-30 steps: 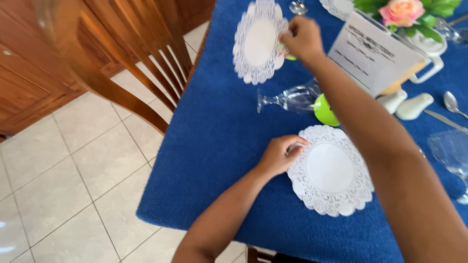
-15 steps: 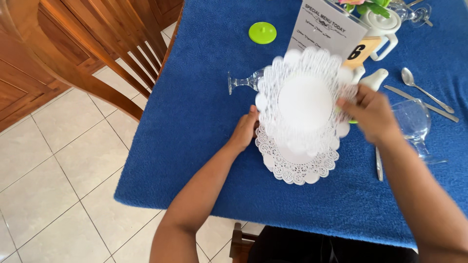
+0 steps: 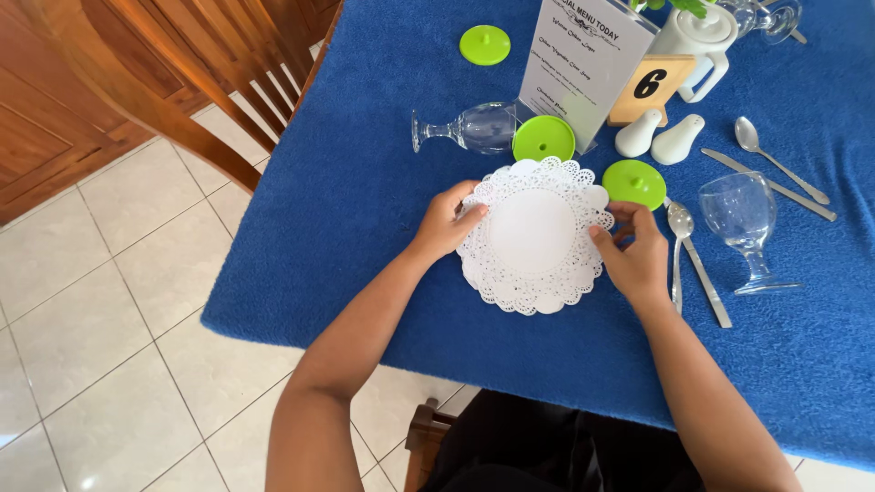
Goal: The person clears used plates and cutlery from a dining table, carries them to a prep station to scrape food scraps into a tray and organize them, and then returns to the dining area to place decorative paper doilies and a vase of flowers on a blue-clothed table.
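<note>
Two white paper doilies (image 3: 533, 235) lie stacked on the blue tablecloth (image 3: 365, 210), the upper one shifted slightly up from the lower. My left hand (image 3: 447, 219) rests on the doilies' left edge with its fingers on the lace. My right hand (image 3: 635, 255) pinches the right edge of the stack. A green round lid (image 3: 634, 182) sits just above my right hand.
A glass lies on its side (image 3: 469, 128) beside a second green lid (image 3: 543, 138); a third lid (image 3: 484, 45) is farther back. An upright glass (image 3: 746, 228), spoons and knives (image 3: 693, 255), a menu card (image 3: 583, 64), shakers (image 3: 656, 137) and a wooden chair (image 3: 182, 100) surround the spot.
My right hand fetched the far doily and laid it on the near one. Both hands now sit at the stack's edges, and the view has shifted closer.
</note>
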